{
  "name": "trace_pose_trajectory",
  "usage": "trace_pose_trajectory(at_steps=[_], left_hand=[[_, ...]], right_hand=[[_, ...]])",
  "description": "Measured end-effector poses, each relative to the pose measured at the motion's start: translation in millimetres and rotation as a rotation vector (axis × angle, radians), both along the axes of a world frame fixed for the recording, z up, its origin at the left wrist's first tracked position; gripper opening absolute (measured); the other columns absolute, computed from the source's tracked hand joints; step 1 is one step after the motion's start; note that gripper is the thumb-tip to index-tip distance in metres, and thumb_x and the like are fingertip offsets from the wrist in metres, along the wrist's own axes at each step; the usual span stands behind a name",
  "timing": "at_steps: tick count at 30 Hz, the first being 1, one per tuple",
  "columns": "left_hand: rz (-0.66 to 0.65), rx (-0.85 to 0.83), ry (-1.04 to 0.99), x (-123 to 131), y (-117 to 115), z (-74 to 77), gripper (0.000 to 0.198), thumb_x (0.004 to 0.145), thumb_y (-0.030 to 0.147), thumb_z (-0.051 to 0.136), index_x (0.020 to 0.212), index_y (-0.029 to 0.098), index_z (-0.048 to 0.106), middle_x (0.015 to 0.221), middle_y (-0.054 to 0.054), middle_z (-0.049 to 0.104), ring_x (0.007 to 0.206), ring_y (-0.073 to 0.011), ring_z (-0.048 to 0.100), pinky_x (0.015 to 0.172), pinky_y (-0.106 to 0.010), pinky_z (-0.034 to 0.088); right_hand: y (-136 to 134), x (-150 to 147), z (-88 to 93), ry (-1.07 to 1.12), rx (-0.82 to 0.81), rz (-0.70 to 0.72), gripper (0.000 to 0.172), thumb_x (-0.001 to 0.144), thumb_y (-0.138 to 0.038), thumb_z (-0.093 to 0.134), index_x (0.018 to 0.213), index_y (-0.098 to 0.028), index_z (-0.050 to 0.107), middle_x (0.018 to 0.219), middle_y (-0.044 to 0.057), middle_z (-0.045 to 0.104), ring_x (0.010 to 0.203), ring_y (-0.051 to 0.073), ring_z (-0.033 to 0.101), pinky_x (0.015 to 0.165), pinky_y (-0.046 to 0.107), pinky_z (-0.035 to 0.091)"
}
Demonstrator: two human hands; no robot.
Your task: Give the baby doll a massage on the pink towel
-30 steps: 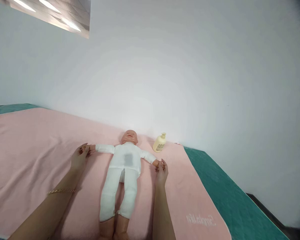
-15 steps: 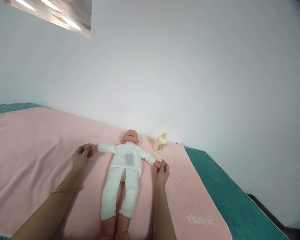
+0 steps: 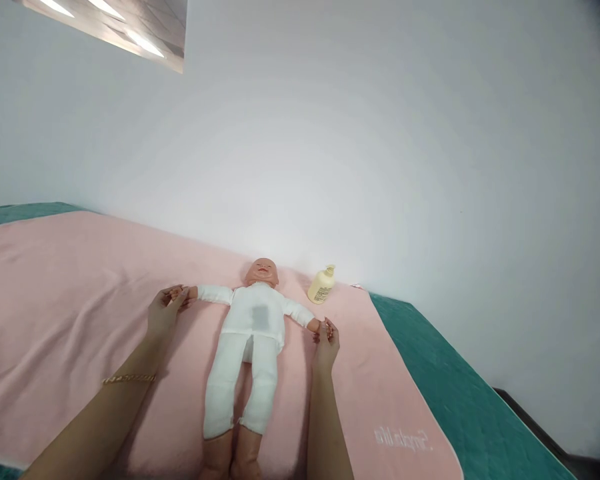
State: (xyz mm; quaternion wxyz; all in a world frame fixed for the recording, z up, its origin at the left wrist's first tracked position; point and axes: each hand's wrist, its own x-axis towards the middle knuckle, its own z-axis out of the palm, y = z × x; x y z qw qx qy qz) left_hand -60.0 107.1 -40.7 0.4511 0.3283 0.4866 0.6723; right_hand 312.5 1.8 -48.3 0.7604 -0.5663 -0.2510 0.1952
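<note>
A baby doll with a white cloth body and a grey patch on its chest lies on its back, head toward the wall. Its arms are stretched out to both sides. My left hand is closed around the doll's hand on the left, a gold bracelet on that forearm. On the other side, my right hand pinches the doll's other hand, fingers wrapped about it. Beyond my right hand stands a pale yellow pump bottle, touched by neither hand. The doll's feet are partly cut off by the lower edge.
A pink blanket with white lettering lies under the doll, over a green quilted mat. A white wall rises right behind. Some dark edge shows at the lower right, beside the mat.
Both hands keep hold of the doll's hands, nearly still. The whole view has shifted very slightly; the doll and bottle have not moved on the blanket.
</note>
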Motion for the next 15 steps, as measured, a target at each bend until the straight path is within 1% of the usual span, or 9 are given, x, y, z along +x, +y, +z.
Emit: trace_pose_trajectory(at_steps=[4,7,9,12,15], left_hand=[[0.014,0.024,-0.071,3.3,-0.8,3.0,0.027,0.073,0.029,0.078,0.093,0.017,0.064,0.091,-0.004,0.067,0.075,-0.0165,0.065,0.072,-0.031,0.058],[0.009,0.025,-0.094,4.6,-1.6,5.3,0.020,0.078,0.027,0.076,0.092,0.017,0.065,0.091,-0.005,0.068,0.076,-0.0173,0.066,0.073,-0.032,0.058],[0.007,0.024,-0.108,4.9,-1.6,5.7,0.015,0.084,0.027,0.072,0.091,0.016,0.064,0.093,-0.006,0.068,0.077,-0.0179,0.067,0.075,-0.034,0.059],[0.010,0.030,-0.123,5.2,-0.9,4.4,0.013,0.091,0.029,0.065,0.090,0.016,0.064,0.097,-0.009,0.069,0.081,-0.0193,0.068,0.079,-0.036,0.059],[0.020,0.029,-0.118,4.6,0.0,2.2,0.012,0.093,0.028,0.063,0.092,0.017,0.065,0.099,-0.011,0.069,0.086,-0.0215,0.068,0.081,-0.038,0.060]], right_hand=[[-0.4,-1.9,1.4,-0.023,0.005,-0.011,0.062,0.073,-0.064,0.076,0.110,-0.015,0.068,0.089,0.004,0.067,0.059,0.011,0.049,0.053,0.027,0.042],[-0.8,-3.4,1.6,-0.042,0.001,-0.023,0.059,0.076,-0.067,0.071,0.104,-0.015,0.069,0.082,0.002,0.064,0.056,0.010,0.044,0.051,0.026,0.040],[-0.9,-3.5,1.1,-0.054,-0.006,-0.032,0.058,0.079,-0.068,0.068,0.103,-0.015,0.070,0.080,0.002,0.063,0.056,0.011,0.044,0.051,0.027,0.040],[0.1,-1.4,-1.5,-0.065,-0.017,-0.047,0.059,0.080,-0.068,0.066,0.107,-0.016,0.069,0.085,0.003,0.065,0.057,0.011,0.047,0.053,0.028,0.042],[2.5,2.7,-6.1,-0.066,-0.024,-0.058,0.058,0.080,-0.066,0.065,0.109,-0.015,0.068,0.097,0.008,0.067,0.059,0.012,0.050,0.055,0.029,0.044]])
